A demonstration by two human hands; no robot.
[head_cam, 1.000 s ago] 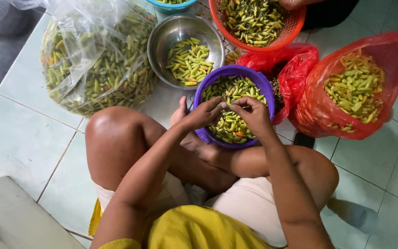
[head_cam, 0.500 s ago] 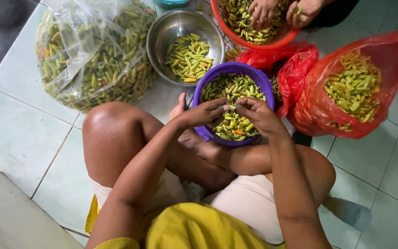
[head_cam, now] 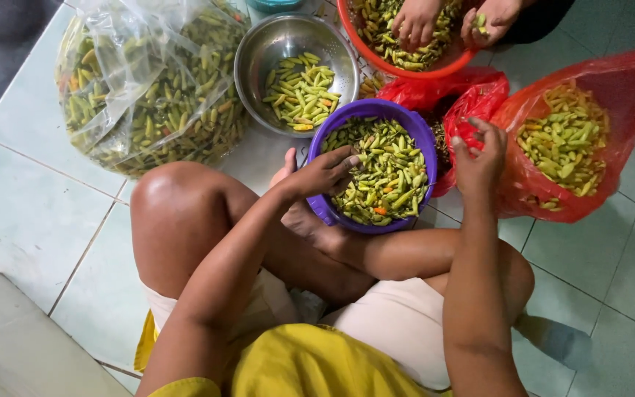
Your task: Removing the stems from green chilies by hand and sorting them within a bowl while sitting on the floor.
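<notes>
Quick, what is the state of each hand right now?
Left hand: fingers curled over the chillies in the purple bowl; grip cannot be told.
Right hand: raised beside the red bag, fingers bunched; contents cannot be told.

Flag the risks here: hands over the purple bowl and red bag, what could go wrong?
1. The purple bowl is heaped with chilies and wedged against the foot; a leg shift could tip it.
2. The right hand hovers at the red bag's soft, sagging rim; chilies could miss and land on the tiled floor.
3. The left hand works bare in the chilies; irritation seems likely.
</notes>
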